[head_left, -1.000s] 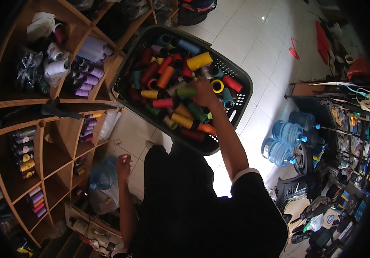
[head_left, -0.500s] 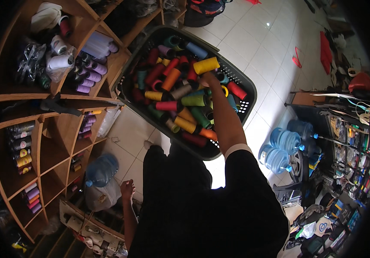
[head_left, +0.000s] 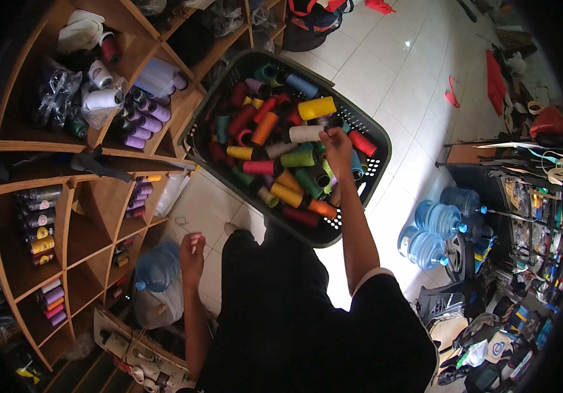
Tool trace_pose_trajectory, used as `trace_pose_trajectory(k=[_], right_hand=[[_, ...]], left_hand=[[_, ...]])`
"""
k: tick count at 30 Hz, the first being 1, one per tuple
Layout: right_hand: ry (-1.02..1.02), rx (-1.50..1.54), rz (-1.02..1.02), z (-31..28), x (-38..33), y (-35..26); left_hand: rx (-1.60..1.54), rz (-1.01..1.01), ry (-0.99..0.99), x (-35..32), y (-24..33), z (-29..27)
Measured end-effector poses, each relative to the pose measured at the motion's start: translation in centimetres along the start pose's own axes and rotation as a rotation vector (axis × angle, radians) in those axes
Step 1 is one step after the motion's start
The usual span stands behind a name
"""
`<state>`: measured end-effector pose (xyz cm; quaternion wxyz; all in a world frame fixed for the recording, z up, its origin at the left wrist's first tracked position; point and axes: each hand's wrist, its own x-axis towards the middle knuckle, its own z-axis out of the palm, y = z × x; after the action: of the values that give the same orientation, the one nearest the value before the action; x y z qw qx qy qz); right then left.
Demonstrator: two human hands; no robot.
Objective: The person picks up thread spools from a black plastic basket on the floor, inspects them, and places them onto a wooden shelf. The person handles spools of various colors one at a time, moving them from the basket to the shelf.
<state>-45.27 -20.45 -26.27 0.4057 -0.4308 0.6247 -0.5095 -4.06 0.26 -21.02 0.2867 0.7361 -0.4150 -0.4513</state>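
Observation:
A dark green basket [head_left: 265, 204] with a perforated rim is heaped with thread spools in many colours. Over its right part, my right hand [head_left: 339, 152] pinches the end of a cream thread spool [head_left: 305, 133]. A yellow spool [head_left: 317, 108] lies just beyond it, and a red spool [head_left: 362, 143] is to the right of the hand. Green, orange, pink and grey spools lie around them, partly covering one another. My left hand [head_left: 191, 257] hangs low on the left, away from the basket, its fingers loosely bent and apart with nothing visible in them.
Wooden shelves [head_left: 88, 236] at the left hold more spools, including purple spools [head_left: 147, 121]. A blue water bottle [head_left: 157, 267] stands near my left hand. More water bottles [head_left: 440, 219] stand on the tiled floor at the right, beside crowded racks [head_left: 530, 242]. A bag [head_left: 311, 26] lies beyond the basket.
My right hand has drawn back toward me from the yellow spool and now holds the cream spool. The yellow spool lies among the others. My left hand has risen slightly.

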Motion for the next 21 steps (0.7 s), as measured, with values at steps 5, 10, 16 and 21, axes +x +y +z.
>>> trace_pose_trajectory(k=[5,10,16,21], right_hand=[[-0.093,0.51,0.074,-0.3,-7.0,-12.4],[-0.377,0.667,0.001,-0.2,-11.1,-19.1],[-0.407,0.782,-0.046,-0.2,-11.7,-21.4],[-0.5,1.042,-0.007,1.6,-12.5,-21.5]], left_hand=[[-0.215,0.208,-0.162,0.3,14.2,2.0],[-0.414,0.366,-0.496,-0.3,22.7,4.4],[-0.469,0.386,-0.615,-1.4,23.6,4.4],[-0.533,0.334,-0.661,-2.7,23.3,4.6]])
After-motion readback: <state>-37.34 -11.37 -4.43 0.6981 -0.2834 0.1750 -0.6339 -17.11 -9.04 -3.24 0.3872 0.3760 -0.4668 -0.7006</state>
